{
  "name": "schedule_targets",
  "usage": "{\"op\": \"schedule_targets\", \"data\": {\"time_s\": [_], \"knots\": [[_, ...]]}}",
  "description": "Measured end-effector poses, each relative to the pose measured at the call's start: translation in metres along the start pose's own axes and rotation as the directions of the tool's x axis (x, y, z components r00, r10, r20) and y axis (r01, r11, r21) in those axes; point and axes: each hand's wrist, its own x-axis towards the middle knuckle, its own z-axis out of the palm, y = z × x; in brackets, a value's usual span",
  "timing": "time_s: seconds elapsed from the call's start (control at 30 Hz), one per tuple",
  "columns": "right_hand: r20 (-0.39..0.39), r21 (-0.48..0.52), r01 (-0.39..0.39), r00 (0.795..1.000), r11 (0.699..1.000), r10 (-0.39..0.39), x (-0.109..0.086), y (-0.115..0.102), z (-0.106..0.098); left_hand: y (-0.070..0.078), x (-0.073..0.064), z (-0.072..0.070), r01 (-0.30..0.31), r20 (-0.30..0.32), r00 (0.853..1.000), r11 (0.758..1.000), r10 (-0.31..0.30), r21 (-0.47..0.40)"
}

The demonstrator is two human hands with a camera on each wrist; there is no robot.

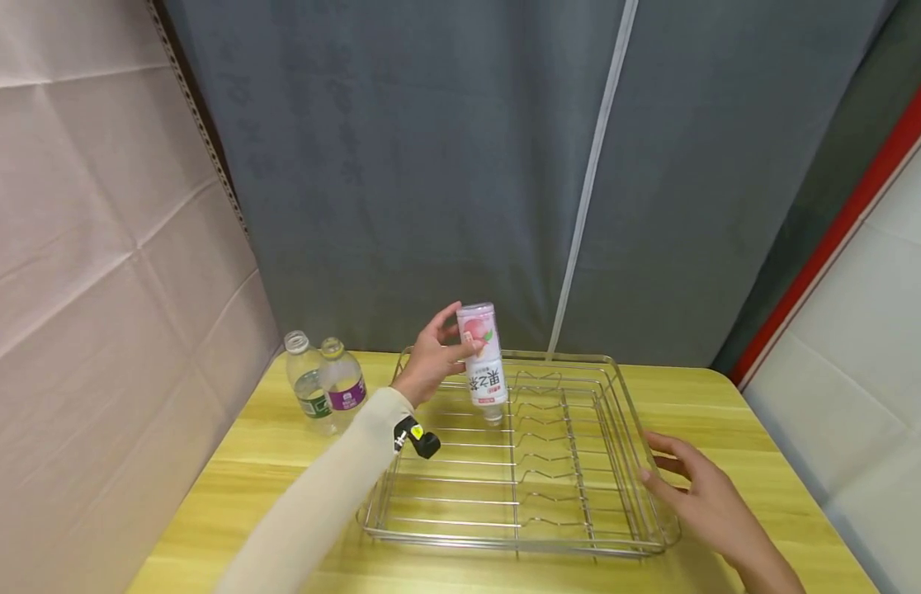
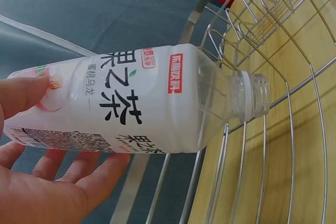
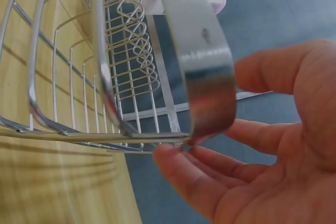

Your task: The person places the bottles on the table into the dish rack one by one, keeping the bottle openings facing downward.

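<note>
above a silver metal-wire rack (image 1: 505,543) (right side touched by half-spread right hand (image 1: 701,495)), a pink-and-white plastic bottle (image 1: 486,371) is gripped by left hand (image 1: 429,363).

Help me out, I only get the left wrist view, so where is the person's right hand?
Observer: The right hand is at the right-hand side of the wire rack, fingers touching its rim.
Operator: Okay. Is there any bottle besides the pink-and-white bottle that I can see?
Observer: Yes, a green-labelled bottle and a purple-labelled bottle are together on the person's left of the rack.
Operator: Are those two lying down?
Observer: No, the head view shows both upright, mouths up.
</note>
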Motion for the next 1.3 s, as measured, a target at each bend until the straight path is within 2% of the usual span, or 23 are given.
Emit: {"op": "schedule_targets", "data": {"time_s": [0.3, 0.73, 0.87, 1.1, 1.3], "knots": [[0.052, 0.149, -0.060, 0.997, 0.987, 0.053, -0.001, 0.013, 0.002, -0.014, 0.013, 0.008, 0.024, -0.005, 1.000, 0.999, -0.023, 0.036], [0.069, 0.219, -0.091, 0.995, 0.971, 0.078, -0.002, 0.021, 0.004, -0.028, 0.020, 0.013, 0.072, -0.010, 0.997, 0.993, -0.072, 0.090], [0.067, 0.229, -0.087, 0.995, 0.970, 0.074, -0.003, 0.022, 0.003, -0.029, 0.020, 0.015, 0.082, 0.004, 0.997, 0.993, -0.082, 0.089], [0.069, 0.246, -0.088, 0.995, 0.965, 0.073, -0.002, 0.023, 0.003, -0.035, 0.018, 0.017, 0.133, 0.030, 0.990, 0.984, -0.137, 0.121], [0.067, 0.247, -0.094, 0.995, 0.965, 0.080, -0.003, 0.022, 0.004, -0.038, 0.018, 0.018, 0.128, 0.015, 0.991, 0.980, -0.132, 0.154]]}}
